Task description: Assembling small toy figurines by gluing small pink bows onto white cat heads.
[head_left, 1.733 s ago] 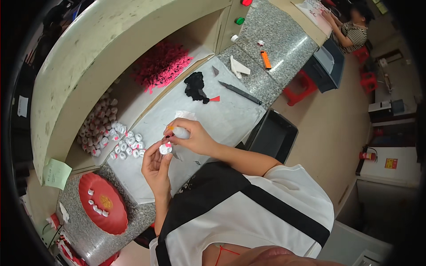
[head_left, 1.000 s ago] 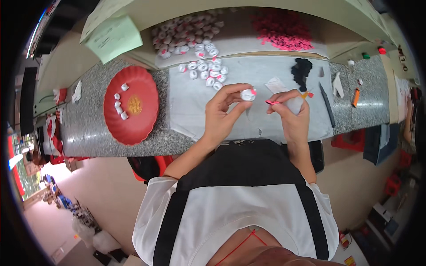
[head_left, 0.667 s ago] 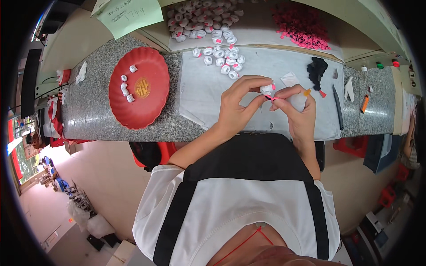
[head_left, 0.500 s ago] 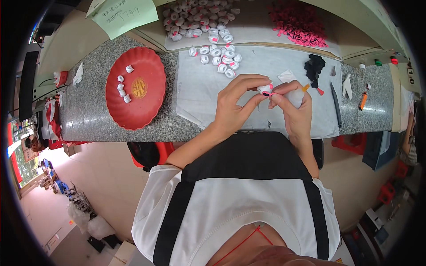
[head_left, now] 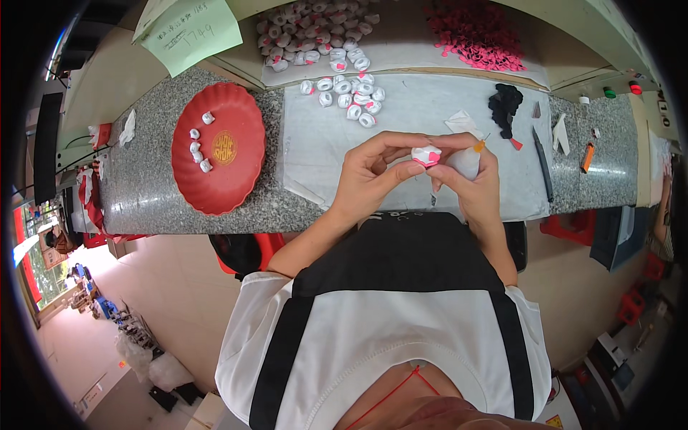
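Note:
Between both hands, above the white sheet, is a small white rounded piece (head_left: 426, 156) with a pink patch and pink edge. My left hand (head_left: 369, 175) pinches it with thumb and fingertips. My right hand (head_left: 479, 188) keeps a translucent squeeze bottle (head_left: 467, 164) in its palm; the bottle's orange needle tip points up and away. The thumb and fingertips of that hand also touch the white piece. Beyond my left hand, several similar white pieces (head_left: 350, 93) lie loose on the sheet (head_left: 304, 147).
At left stands a red scalloped plate (head_left: 247, 168) holding several white pieces. A shelf at the back bears a heap of white pieces (head_left: 308, 36) and a pile of pink parts (head_left: 481, 39). At right lie black scraps (head_left: 506, 104), dark tweezers (head_left: 542, 165) and an orange-handled cutter (head_left: 588, 158).
The white piece has been turned so its pink patch faces me. My right fingertips have shifted from a thin pink bit at its edge to pressing against the piece.

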`<state>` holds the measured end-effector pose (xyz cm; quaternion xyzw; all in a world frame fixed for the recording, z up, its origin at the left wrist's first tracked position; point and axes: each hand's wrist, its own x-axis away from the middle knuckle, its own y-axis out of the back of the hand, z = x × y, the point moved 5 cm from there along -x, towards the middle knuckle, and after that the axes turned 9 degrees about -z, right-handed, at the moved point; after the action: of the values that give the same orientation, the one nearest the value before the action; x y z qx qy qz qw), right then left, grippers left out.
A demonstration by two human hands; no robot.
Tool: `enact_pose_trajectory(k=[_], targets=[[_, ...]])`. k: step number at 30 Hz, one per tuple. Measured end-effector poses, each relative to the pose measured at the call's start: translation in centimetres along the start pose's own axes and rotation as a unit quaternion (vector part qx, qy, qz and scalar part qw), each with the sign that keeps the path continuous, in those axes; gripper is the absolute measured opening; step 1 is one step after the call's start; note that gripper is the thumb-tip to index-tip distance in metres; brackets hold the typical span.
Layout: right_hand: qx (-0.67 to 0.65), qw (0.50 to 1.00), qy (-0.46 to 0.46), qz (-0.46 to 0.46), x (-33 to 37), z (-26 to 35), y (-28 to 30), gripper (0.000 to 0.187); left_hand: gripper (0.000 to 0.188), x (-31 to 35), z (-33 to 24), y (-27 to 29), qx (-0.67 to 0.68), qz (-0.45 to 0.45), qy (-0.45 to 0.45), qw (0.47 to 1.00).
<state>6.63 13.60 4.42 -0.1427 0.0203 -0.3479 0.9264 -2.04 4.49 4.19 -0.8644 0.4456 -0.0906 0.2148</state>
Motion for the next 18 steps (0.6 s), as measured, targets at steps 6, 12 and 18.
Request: enact_pose_trajectory(k=[6, 12, 18], targets=[[-0.019, 0.999, -0.033, 0.022, 0.0, -0.1, -0.3, 0.027, 0.023, 0.3, 0.0, 0.3, -0.059, -0.013, -0.025, 0.998], [-0.009, 1.0, 0.013, 0.017, 0.6, -0.2, 0.0, 0.024, 0.018, 0.4, -0.9, -0.1, -0.142, -0.004, -0.106, 0.984], [0.016, 1.0, 0.014, -0.003, 0.5, -0.1, -0.2, 0.023, 0.02, 0.3, 0.3, 0.0, -0.015, -0.01, 0.022, 1.0]])
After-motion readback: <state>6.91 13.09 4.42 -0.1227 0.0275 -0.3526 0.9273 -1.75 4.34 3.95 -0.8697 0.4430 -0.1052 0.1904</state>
